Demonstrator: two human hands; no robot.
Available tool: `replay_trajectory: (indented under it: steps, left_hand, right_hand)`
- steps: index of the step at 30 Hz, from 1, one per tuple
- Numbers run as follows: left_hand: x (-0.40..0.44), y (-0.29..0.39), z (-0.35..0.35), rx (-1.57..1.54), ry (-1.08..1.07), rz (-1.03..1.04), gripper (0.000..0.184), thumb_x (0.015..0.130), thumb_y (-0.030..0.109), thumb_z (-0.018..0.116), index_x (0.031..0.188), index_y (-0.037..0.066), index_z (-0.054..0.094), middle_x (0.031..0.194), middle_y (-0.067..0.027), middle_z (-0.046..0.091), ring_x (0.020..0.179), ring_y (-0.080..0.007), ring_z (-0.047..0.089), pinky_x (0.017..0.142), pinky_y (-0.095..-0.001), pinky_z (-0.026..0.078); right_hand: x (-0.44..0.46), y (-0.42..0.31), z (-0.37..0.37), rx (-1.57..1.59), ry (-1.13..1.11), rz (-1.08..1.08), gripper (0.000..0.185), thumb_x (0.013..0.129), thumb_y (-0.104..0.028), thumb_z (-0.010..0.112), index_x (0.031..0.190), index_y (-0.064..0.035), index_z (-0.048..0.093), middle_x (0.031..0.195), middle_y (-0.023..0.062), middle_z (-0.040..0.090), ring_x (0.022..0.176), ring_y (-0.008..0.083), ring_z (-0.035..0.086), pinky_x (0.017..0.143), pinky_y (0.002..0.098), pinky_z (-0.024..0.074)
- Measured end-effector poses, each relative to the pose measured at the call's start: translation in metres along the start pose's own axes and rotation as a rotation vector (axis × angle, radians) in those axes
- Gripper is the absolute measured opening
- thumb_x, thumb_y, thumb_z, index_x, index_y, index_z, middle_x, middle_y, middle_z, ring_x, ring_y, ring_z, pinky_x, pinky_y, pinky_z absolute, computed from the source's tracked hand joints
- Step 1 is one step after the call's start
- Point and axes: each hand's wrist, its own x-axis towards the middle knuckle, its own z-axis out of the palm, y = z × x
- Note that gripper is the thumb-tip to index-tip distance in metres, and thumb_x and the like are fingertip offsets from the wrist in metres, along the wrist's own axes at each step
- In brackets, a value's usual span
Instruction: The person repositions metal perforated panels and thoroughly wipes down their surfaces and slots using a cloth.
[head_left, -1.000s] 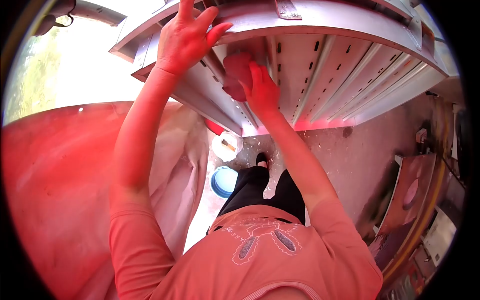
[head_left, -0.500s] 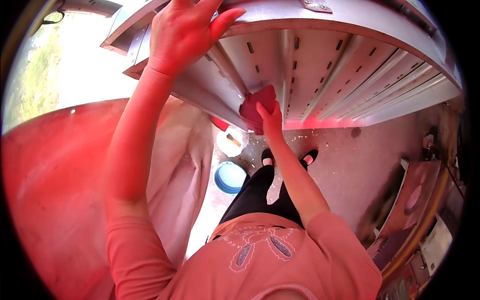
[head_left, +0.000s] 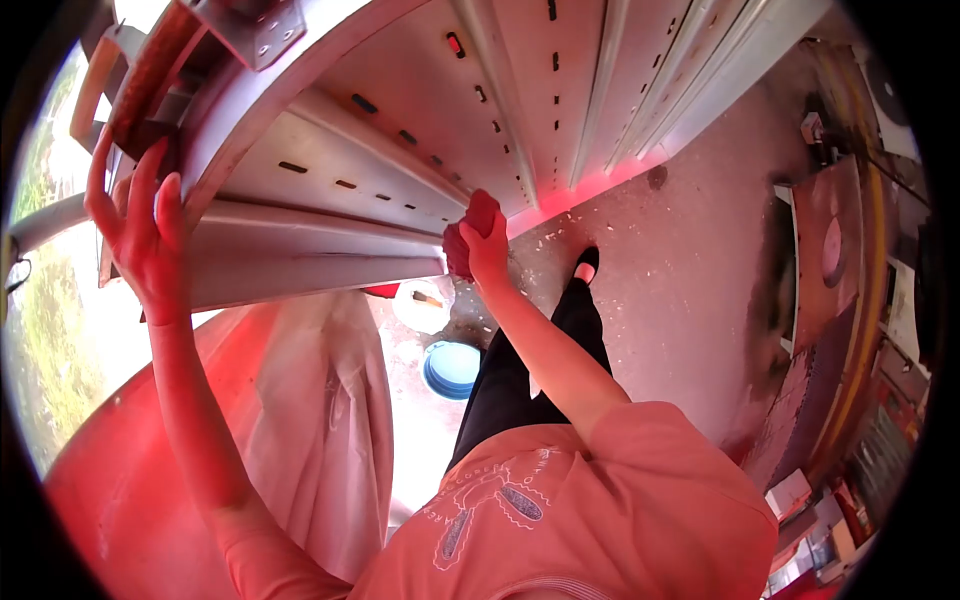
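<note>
cloth: we see a crumpled dark red cloth [head_left: 459,250] bunched at the lower edge of the metal panel, near the end of a raised rib.
right hand: our right hand [head_left: 488,252] grips the cloth, its fingers curled together around it and the thumb laid over it.
metal panel: we face a pale grey metal panel [head_left: 400,75] with long raised ribs and rows of dark slots, fanning across the upper view.
left hand: our left hand [head_left: 150,235] is raised at the curved outer frame [head_left: 325,42], fingers spread and pointing up; we cannot tell how firmly they touch it.
bracket: above that hand, to its right, a metal bracket [head_left: 262,35] with bolt holes.
below the panel: we find a white tub [head_left: 421,317] with a brown-and-dark object [head_left: 427,299] in it, and near it a round blue basin [head_left: 452,371], both on the floor [head_left: 690,290].
left side: a large red and pale sheet [head_left: 325,420] hangs in folds.
our clothes: salmon shirt [head_left: 600,490], black trousers [head_left: 510,390].
</note>
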Motion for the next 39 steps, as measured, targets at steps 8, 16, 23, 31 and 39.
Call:
replay_trajectory:
  steps: [8,16,23,31,39]
  left_hand:
    - [-0.005,-0.015,-0.006,0.122,-0.09,0.033,0.037,0.104,0.021,0.041,0.12,-0.004,0.064,0.146,-0.0227,0.035,0.104,-0.0282,0.063,0.093,-0.0372,0.048]
    - [0.038,0.056,-0.039,0.507,0.049,0.197,0.033,0.094,0.007,0.061,0.125,-0.001,0.059,0.127,-0.0167,0.059,0.116,-0.0316,0.059,0.096,-0.0399,0.048]
    - [0.195,0.199,0.043,-0.148,-0.376,0.238,0.071,0.087,0.018,0.07,0.148,0.009,0.036,0.148,-0.0129,0.042,0.136,-0.0312,0.041,0.11,-0.0404,0.035]
    - [0.194,0.164,0.076,-0.088,-0.479,-0.026,0.066,0.089,0.011,0.066,0.146,-0.002,0.035,0.149,-0.0181,0.041,0.136,-0.0269,0.04,0.111,-0.0351,0.031]
    - [0.179,0.127,0.046,0.05,-0.488,-0.207,0.068,0.089,0.014,0.07,0.143,-0.006,0.034,0.137,-0.0185,0.048,0.123,-0.0244,0.048,0.105,-0.0346,0.035]
  right_hand:
    - [0.043,-0.054,0.008,-0.879,-0.126,-0.771,0.046,0.085,-0.015,0.067,0.127,-0.0131,0.05,0.117,0.0203,0.055,0.094,0.0401,0.06,0.073,0.0447,0.0499]
    - [0.09,-0.006,-0.229,-0.263,-0.001,-0.036,0.045,0.08,-0.001,0.072,0.123,-0.0044,0.058,0.105,0.0078,0.065,0.1,0.0179,0.062,0.085,0.0314,0.0507]
    - [0.189,-0.097,-0.267,-0.134,0.093,-0.129,0.039,0.074,-0.01,0.071,0.111,-0.0041,0.06,0.089,0.0099,0.066,0.08,0.0214,0.064,0.067,0.0368,0.0519]
    - [0.126,-0.102,-0.168,-0.415,-0.036,-0.584,0.045,0.074,-0.018,0.077,0.112,-0.0044,0.057,0.121,0.0145,0.055,0.112,0.0367,0.055,0.093,0.0398,0.0474]
    - [0.201,-0.02,-0.164,-0.099,0.206,0.042,0.033,0.08,-0.017,0.071,0.108,-0.0024,0.06,0.103,0.0178,0.066,0.098,0.0374,0.062,0.085,0.0421,0.0488]
